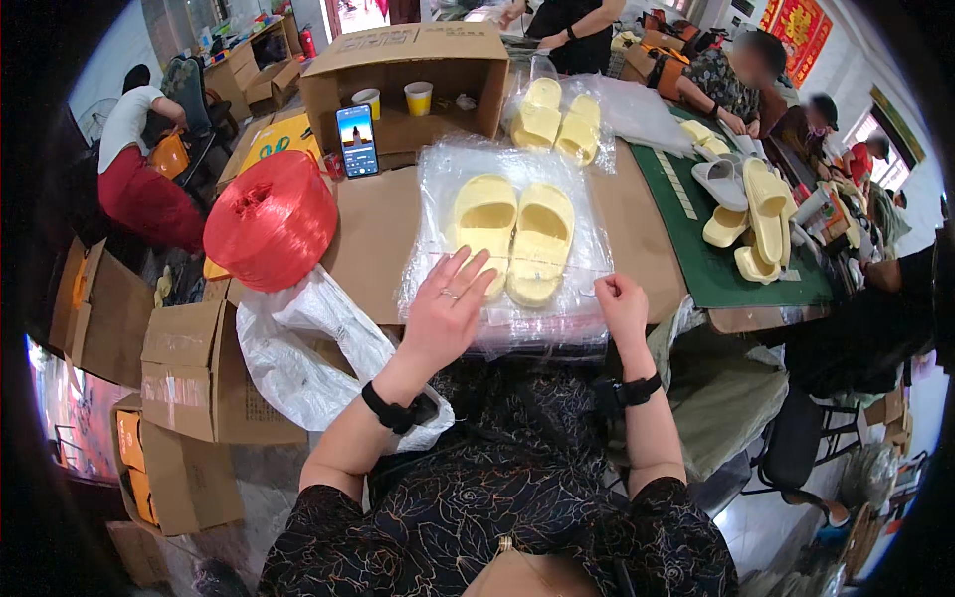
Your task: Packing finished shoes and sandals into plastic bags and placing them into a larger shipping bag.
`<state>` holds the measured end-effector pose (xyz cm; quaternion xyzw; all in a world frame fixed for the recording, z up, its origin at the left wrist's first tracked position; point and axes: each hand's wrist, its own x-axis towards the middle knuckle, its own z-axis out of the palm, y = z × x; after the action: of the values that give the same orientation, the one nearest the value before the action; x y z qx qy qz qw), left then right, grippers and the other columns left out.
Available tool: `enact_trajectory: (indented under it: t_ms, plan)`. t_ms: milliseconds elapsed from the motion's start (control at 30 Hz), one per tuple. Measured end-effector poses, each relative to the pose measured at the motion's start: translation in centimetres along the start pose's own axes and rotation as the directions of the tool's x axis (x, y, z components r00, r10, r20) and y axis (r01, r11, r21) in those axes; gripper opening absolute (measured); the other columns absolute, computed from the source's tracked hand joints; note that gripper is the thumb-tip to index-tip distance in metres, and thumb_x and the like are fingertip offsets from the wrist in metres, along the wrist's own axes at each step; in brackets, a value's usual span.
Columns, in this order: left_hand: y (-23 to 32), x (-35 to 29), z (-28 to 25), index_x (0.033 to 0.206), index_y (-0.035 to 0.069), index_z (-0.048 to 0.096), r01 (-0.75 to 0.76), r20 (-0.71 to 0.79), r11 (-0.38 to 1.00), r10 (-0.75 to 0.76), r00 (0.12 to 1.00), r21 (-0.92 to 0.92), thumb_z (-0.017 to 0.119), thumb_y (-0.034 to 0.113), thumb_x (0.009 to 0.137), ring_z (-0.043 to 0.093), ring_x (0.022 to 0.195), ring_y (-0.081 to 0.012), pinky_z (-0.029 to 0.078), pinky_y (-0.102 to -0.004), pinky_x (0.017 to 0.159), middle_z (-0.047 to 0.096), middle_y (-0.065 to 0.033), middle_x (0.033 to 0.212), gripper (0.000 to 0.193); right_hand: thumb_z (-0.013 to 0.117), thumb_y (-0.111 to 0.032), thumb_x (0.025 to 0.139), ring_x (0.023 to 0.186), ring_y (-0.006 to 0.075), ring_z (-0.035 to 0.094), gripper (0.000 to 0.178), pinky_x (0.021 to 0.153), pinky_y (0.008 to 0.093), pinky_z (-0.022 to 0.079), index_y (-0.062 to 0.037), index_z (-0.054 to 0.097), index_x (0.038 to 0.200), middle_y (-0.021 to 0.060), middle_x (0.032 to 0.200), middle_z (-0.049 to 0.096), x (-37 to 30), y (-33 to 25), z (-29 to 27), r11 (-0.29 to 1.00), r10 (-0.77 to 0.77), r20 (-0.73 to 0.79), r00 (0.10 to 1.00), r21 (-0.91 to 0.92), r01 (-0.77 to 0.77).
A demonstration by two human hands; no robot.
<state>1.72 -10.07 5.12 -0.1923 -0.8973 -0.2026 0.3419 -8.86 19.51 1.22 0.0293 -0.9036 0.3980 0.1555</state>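
Note:
A pair of pale yellow slide slippers (545,234) lies side by side on a stack of clear plastic bags (438,189) in front of me. A thin reddish line crosses the plastic over the slippers. My left hand (448,306) rests open at the near end of the left slipper, its fingers spread and hiding part of it. At the right edge of the bags, my right hand (623,308) is closed, thumb and forefinger pinching what looks like the plastic's edge. Another yellow pair (542,114) sits in plastic just beyond.
Left of the bags stand a big red twine roll (271,221) and an upright phone (357,141). An open cardboard box (408,50) with two cups is behind. More slippers (764,204) lie on a green mat (686,234) at right. Several people work around the room.

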Motion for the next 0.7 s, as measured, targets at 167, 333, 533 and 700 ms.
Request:
enact_trajectory:
  t_ms: [167, 333, 533, 700]
  plan:
    - [-1.9, -1.5, 4.0, 0.146, 0.017, 0.042, 0.112, 0.278, 0.977, -0.16, 0.947, 0.18, 0.056, 0.025, 0.092, 0.021, 0.146, -0.0349, 0.017, -0.0534, 0.118, 0.031, -0.0108, 0.157, 0.057, 0.07, -0.025, 0.081, 0.084, 0.0323, 0.066, 0.028, 0.073, 0.0439, 0.05, -0.0064, 0.07, 0.101, 0.0138, 0.09, 0.069, -0.8, -1.7, -0.5, 0.99, 0.022, 0.029, 0.999, -0.138, -0.018]
    - [-2.0, -1.6, 4.5, 0.146, 0.017, 0.042, 0.14, 0.293, 0.979, -0.179, 0.939, 0.148, 0.055, 0.029, 0.093, 0.02, 0.147, -0.0366, 0.016, -0.0534, 0.118, 0.03, -0.0132, 0.156, 0.056, 0.07, -0.023, 0.083, 0.132, 0.0388, 0.039, 0.057, 0.105, 0.0507, 0.035, -0.0094, 0.051, 0.134, 0.0145, 0.143, 0.044, -3.2, -6.4, -0.4, 0.797, -0.578, -0.053, 0.814, -0.252, 0.549]
    - [-2.6, -2.1, 5.3, 0.146, 0.016, 0.042, 0.167, 0.323, 0.978, -0.199, 0.925, 0.124, 0.053, 0.032, 0.094, 0.019, 0.147, -0.0371, 0.017, -0.0544, 0.117, 0.029, -0.0139, 0.157, 0.056, 0.059, -0.039, 0.093, 0.143, 0.0349, 0.029, 0.062, 0.116, 0.0497, 0.022, -0.0031, 0.044, 0.142, 0.0155, 0.151, 0.037, -3.3, -5.5, 3.8, 0.803, -0.472, 0.311, 0.825, -0.235, 0.547]
    - [-3.0, -2.4, 5.5, 0.147, 0.016, 0.04, 0.186, 0.319, 0.981, -0.196, 0.927, 0.061, 0.055, 0.032, 0.093, 0.017, 0.147, -0.0381, 0.016, -0.0545, 0.117, 0.024, -0.0136, 0.159, 0.058, 0.056, -0.039, 0.095, 0.144, 0.0359, 0.026, 0.063, 0.117, 0.0477, 0.022, -0.0005, 0.042, 0.143, 0.0167, 0.153, 0.035, -3.0, -3.7, 5.0, 0.837, -0.475, 0.294, 0.829, -0.139, 0.529]
